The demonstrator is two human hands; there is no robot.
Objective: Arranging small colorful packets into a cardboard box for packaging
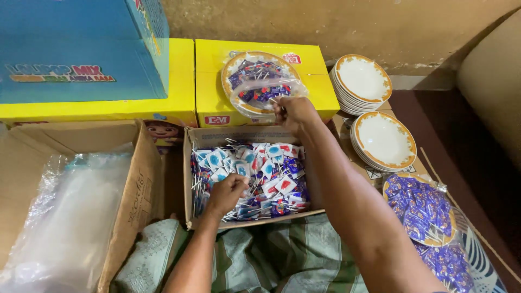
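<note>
Two hands (225, 192) (290, 111), two plate stacks (362, 81) (384, 140), two yellow boxes (211, 81) (182, 81), two open cardboard boxes (188, 163) (135, 179)

The left hand (227, 193) is hiding its fingers among the lollipops (260, 173); the frame's edge is cutting off the plastic-lined carton (70, 206).

The left hand (227, 193) digs into wrapped lollipops (260, 168) filling a brown cardboard box (202, 137). Just behind that box, the right hand (292, 112) pinches a clear plastic bag (264, 87) around a gold-rimmed plate of purple lollipops (239, 62), resting on a yellow carton (255, 50).
</note>
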